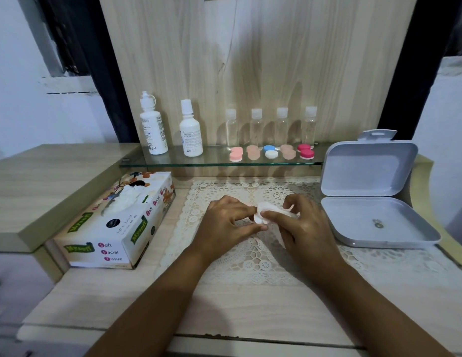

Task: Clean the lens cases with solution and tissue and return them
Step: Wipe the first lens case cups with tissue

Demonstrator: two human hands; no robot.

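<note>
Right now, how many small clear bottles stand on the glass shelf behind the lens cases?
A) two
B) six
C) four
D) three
C: four clear bottles with white caps stand in a row on the glass shelf, behind the lens cases.

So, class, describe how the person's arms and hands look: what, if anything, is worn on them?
Nothing worn shows. The left forearm and right forearm are bare down to the picture's edge, with no sleeve or cuff. The left hand and right hand carry no glove, ring, watch or bracelet; no markings are visible.
</note>
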